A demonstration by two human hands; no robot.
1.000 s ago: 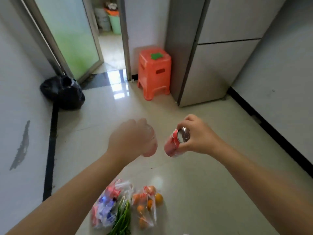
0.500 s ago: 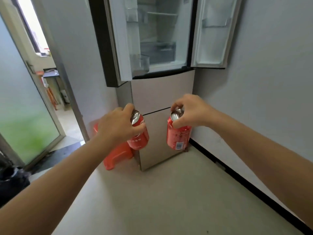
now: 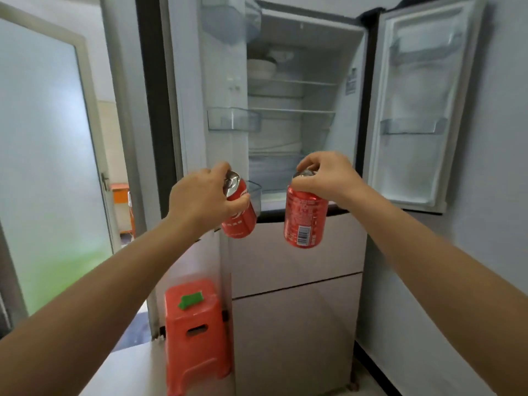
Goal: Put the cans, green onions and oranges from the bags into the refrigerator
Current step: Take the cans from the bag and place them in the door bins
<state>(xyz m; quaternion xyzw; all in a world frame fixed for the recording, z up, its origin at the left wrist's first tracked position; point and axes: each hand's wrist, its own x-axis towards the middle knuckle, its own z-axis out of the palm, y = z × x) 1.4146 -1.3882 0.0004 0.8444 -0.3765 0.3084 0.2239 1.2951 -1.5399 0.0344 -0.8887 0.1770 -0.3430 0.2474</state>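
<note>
My left hand grips a red can round its top, and the can tilts to the right. My right hand holds a second red can by its rim, hanging upright with its barcode toward me. Both cans are in front of the open refrigerator, level with its lowest shelf. Both upper doors stand open. The bags, green onions and oranges are out of view.
White bowls sit on the top shelf. The left door and right door carry clear bins. Closed drawers lie below. An orange stool stands at the fridge's lower left. A glass door is at the left.
The view has swung up from the floor and bags to the open refrigerator. Both hands have risen and come closer to its lower shelf, each still holding its can.
</note>
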